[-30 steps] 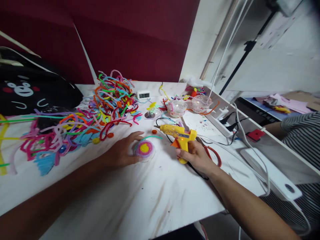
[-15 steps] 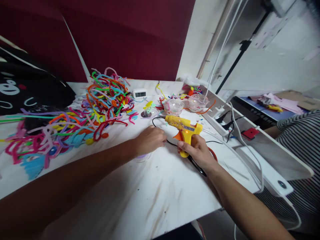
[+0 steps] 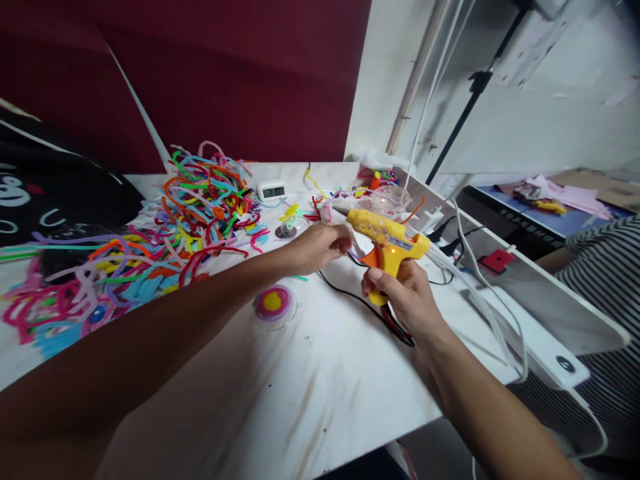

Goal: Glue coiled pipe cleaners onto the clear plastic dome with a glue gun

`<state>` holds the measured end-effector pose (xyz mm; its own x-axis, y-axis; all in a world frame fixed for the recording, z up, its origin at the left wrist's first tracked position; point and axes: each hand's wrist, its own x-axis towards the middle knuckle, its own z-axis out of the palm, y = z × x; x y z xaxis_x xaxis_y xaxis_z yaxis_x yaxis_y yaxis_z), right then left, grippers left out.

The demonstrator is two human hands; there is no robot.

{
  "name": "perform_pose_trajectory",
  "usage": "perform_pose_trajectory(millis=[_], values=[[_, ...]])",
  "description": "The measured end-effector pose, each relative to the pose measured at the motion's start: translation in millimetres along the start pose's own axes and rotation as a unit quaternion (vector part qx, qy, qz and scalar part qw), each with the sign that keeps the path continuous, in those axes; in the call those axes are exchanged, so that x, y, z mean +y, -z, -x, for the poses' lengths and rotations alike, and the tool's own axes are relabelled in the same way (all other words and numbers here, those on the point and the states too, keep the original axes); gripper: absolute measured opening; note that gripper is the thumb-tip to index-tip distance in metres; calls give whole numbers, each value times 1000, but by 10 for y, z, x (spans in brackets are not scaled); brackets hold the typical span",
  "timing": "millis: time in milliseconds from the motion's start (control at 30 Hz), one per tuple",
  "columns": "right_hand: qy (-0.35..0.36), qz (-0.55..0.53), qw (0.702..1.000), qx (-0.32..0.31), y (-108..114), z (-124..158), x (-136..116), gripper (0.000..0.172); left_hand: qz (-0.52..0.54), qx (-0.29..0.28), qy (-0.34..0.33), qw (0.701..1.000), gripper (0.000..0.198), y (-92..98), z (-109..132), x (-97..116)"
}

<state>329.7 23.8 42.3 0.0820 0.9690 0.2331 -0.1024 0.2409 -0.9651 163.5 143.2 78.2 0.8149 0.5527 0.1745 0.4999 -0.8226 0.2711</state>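
Observation:
My right hand [image 3: 407,293] is wrapped round the handle of a yellow hot glue gun [image 3: 383,233], whose nozzle points left and whose small orange light glows. Close to the nozzle is my left hand [image 3: 323,247], its fingers curled together. Whatever they may pinch is hidden. A whitish shape shows between those fingers and the gun, too unclear to name. Below my left forearm lies a round disc [image 3: 273,303] with a yellow middle and pink-purple rings, on a clear round base.
Pipe cleaners [image 3: 210,200] lie heaped at the left. Behind the gun stands a clear bowl [image 3: 390,200]; a small digital display [image 3: 271,191] is at the back. Cables and a white power strip [image 3: 530,333] run along the right, near a person in a striped sleeve [image 3: 600,267].
My left hand has moved right and away from me, uncovering the round disc. The glue gun has shifted slightly right in my right hand, and the view has turned a little.

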Motion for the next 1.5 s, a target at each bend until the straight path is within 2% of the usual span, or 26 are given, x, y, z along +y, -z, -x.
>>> perform_pose_trajectory(millis=[67, 100, 167, 233, 300, 333, 433, 533, 633, 733, 967, 1133, 1267, 1500], values=[[15, -16, 1000, 8, 15, -4, -14, 20, 36, 23, 1, 999, 43, 54, -78, 26], [17, -20, 1000, 8, 18, -3, -19, 20, 58, 37, 17, 997, 46, 75, -79, 21], [6, -12, 1000, 1, 15, 8, -26, 20, 103, 67, 77, 989, 38, 112, 18, -26], [-20, 8, 1000, -12, 1, 29, -29, 21, 105, 81, 116, 984, 33, 141, 242, -105], [-46, 27, 998, -23, -22, 54, -29, 24, 95, 118, 150, 977, 31, 148, 549, -180], [-57, 32, 998, -27, -34, 66, -27, 25, 90, 118, 165, 975, 33, 138, 712, -204], [-79, 36, 996, -33, -72, 83, -12, 26, 104, 96, 209, 968, 50, 48, 1139, -203], [-90, 48, 994, -39, -101, 79, 10, 29, 85, 63, 241, 965, 63, -100, 1377, -119], [-103, 76, 991, -46, -125, 80, 21, 35, 53, 61, 255, 964, 62, -239, 1442, -39], [-109, 107, 985, -80, -151, 99, 24, 35, 42, 91, 267, 958, 59, -327, 1445, -20], [-109, 121, 978, -127, -209, 150, 47, 30, 21, 119, 257, 959, 55, -404, 1485, -47], [-102, 130, 976, -144, -204, 157, 70, 33, 14, 154, 239, 959, 46, -453, 1518, -53], [-96, 134, 975, -149, -191, 174, 86, 35, 38, 171, 211, 962, 50, -495, 1587, -121], [-69, 137, 974, -165, -175, 227, 89, 29, 36, 243, 126, 961, 60, -569, 1659, -236]])
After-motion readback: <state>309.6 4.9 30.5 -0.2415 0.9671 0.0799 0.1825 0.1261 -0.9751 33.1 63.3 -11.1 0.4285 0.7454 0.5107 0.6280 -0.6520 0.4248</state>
